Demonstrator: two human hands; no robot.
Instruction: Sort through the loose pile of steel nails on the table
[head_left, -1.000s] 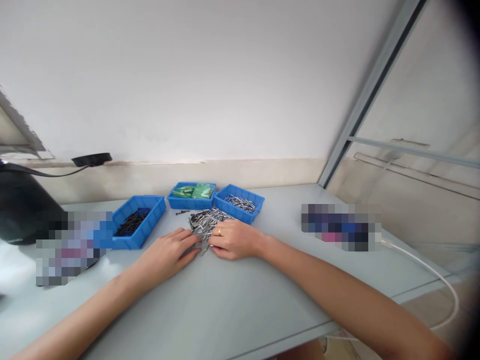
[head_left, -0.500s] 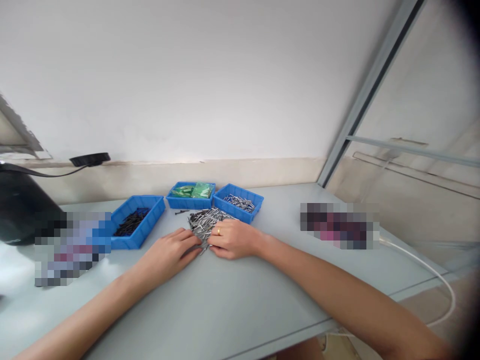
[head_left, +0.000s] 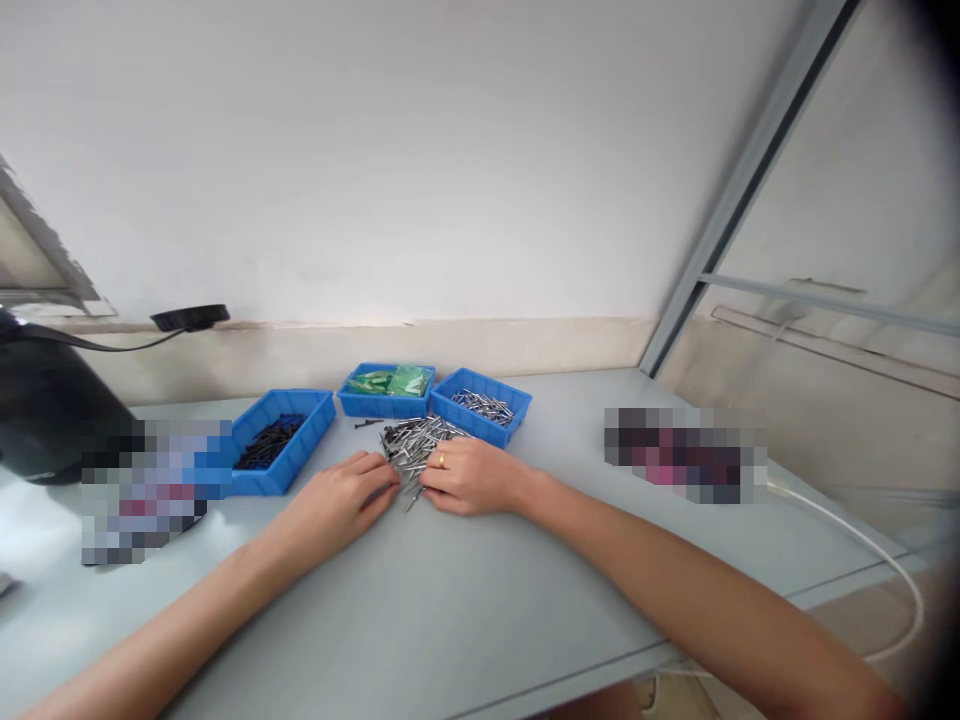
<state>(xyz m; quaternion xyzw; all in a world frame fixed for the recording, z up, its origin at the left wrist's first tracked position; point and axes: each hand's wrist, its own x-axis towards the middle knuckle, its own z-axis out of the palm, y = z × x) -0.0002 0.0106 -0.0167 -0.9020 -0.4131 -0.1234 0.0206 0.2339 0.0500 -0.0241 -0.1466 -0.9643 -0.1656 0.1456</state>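
A loose heap of silver pin-like rivets (head_left: 421, 438), with some black screws mixed in along its left side, lies on the table between my hands. My left hand (head_left: 346, 497) is at the heap's left edge, with its fingers bent together and the tips near the metal pieces. Across from it, my right hand (head_left: 472, 478), with a ring on one finger, is curled against the heap's right side. Whatever either set of fingertips pinches is hidden or too small to name. A few silver pieces lie in the gap between the hands.
Behind the heap stand a blue bin of silver rivets (head_left: 517, 425) and a blue bin with green packets (head_left: 382, 408). Left is a blue bin of black screws (head_left: 259, 484). A dark bottle (head_left: 60, 410), blurred-out items and a white cable (head_left: 847, 522) flank the grey table (head_left: 420, 620).
Both hands stay at the heap with only slight finger movement. The whole view has shifted a little.
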